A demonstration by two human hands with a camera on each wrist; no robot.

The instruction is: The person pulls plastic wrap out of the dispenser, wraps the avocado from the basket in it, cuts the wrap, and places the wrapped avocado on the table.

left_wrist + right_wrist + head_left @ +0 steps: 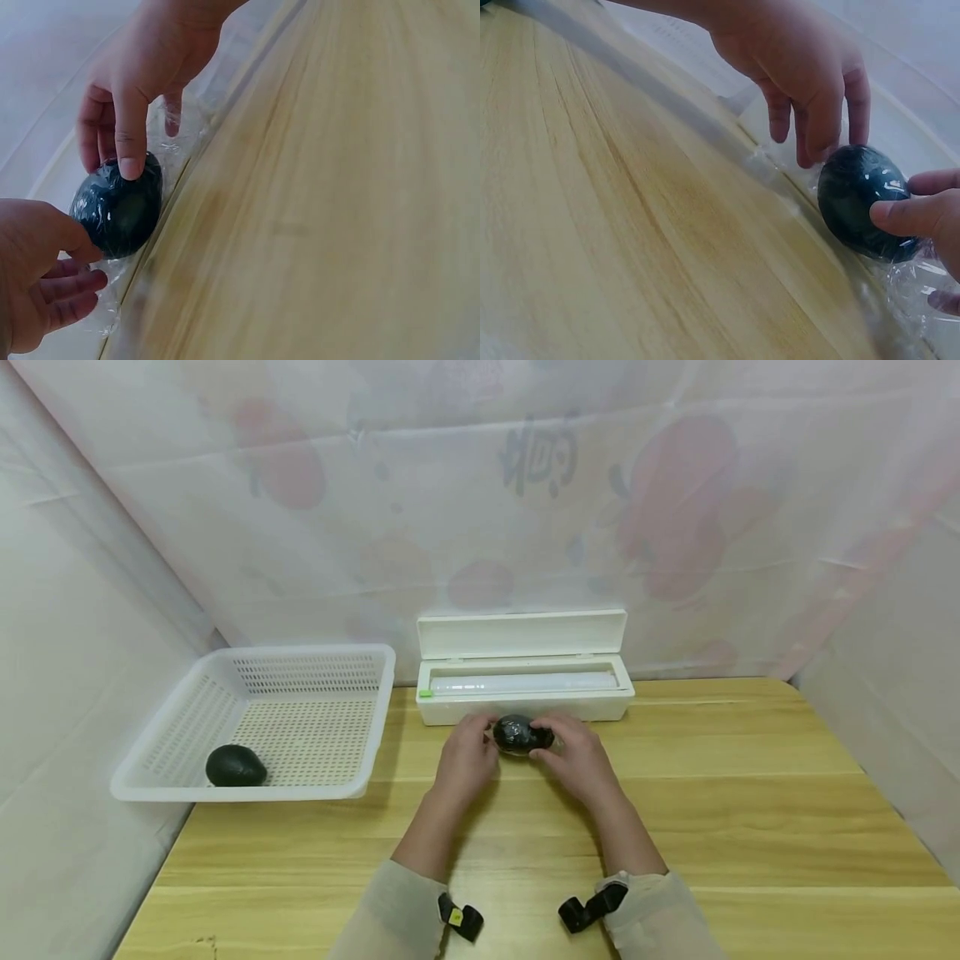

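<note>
A dark avocado (517, 733) wrapped in clear cling film sits on the wooden table just in front of the white cling-film box (525, 703). My left hand (468, 756) grips its left side and my right hand (577, 760) grips its right side. The left wrist view shows my left hand (45, 285) with its thumb on the avocado (118, 206) and loose film under the curled fingers. My right hand (142, 75) presses a fingertip on top. From the right wrist view, my right hand's (922, 217) thumb lies on the avocado (859, 199), and my left hand's (802, 67) fingertips touch its far side.
The cling-film box stands open, lid up, with the roll (517, 682) inside, against the back curtain. A white perforated basket (247, 792) at the left holds a second dark avocado (236, 766). The wooden table (750, 810) stretches bare to the right and front.
</note>
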